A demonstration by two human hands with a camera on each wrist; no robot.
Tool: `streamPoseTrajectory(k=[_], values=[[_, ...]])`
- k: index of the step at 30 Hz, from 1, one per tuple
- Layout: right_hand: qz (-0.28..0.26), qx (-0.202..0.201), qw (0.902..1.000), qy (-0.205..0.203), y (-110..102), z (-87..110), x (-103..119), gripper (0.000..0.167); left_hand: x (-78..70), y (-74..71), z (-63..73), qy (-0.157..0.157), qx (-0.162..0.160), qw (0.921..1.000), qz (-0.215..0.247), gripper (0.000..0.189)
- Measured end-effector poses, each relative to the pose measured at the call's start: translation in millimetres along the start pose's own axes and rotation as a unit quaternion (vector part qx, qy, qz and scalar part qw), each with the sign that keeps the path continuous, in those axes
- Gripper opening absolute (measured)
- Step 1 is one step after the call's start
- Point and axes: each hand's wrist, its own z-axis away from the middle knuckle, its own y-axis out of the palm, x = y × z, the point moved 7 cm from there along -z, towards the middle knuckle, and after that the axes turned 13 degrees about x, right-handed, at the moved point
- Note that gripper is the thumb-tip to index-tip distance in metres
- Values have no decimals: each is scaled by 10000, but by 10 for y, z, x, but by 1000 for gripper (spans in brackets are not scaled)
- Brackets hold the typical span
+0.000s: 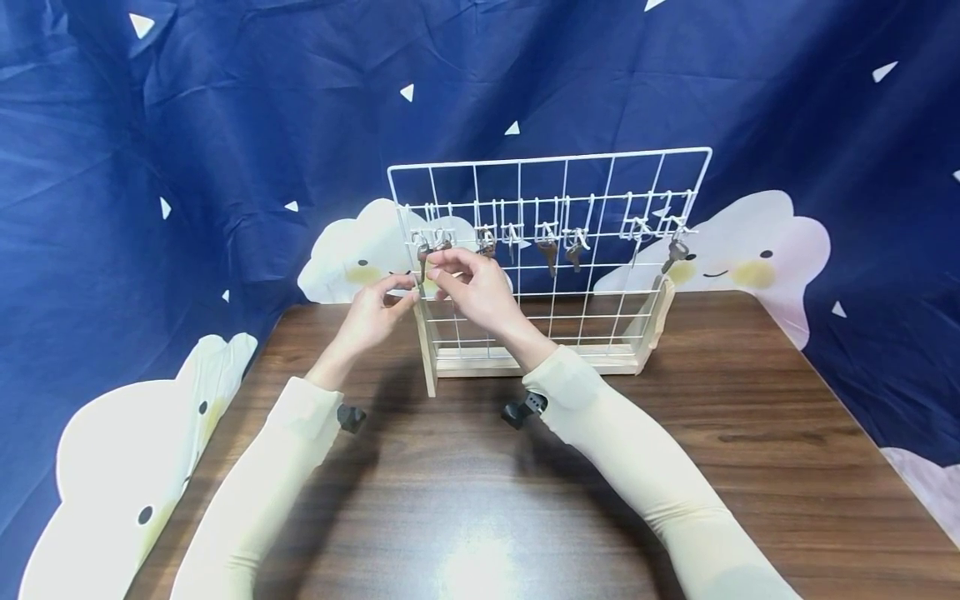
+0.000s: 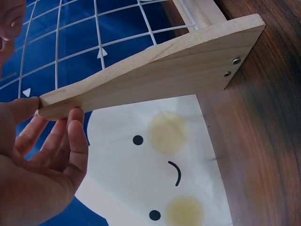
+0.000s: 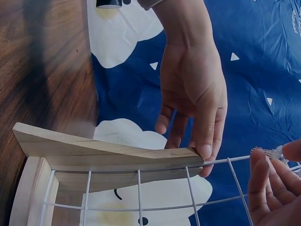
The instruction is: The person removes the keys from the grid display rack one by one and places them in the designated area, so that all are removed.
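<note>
A white wire grid rack [image 1: 519,167] stands upright between two wooden side supports on the table. My left hand [image 1: 372,315] grips the upper end of the left wooden support [image 2: 141,75], thumb on one face and fingers on the other. At the grid's left end, my right hand [image 1: 480,292] pinches a small dark metal key [image 1: 422,252] hanging below a hook. In the right wrist view the fingertips of that right hand [image 3: 270,188] partly hide the metal piece. Beside it hangs another key [image 1: 443,243].
More keys hang along the same row, including a brown key [image 1: 551,254], a key [image 1: 576,250] and a dark key [image 1: 676,252] at the far right. A wooden base bar [image 1: 592,367] joins the supports. Behind the brown table [image 1: 750,467] hangs a blue cloud-print cloth [image 1: 262,100].
</note>
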Motion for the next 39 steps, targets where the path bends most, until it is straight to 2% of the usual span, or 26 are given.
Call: streamPoseTrajectory(k=[14, 29, 39], values=[[331, -25, 9994, -50, 16, -56, -14, 30, -25, -3, 5, 86, -28, 9999, -138, 35], [292, -63, 9996, -7, 54, -86, 10, 33, -26, -5, 3, 95, -27, 9999, -101, 34], [149, -53, 9999, -38, 78, -88, 6, 29, -7, 0, 6, -13, -1, 9999, -105, 34]])
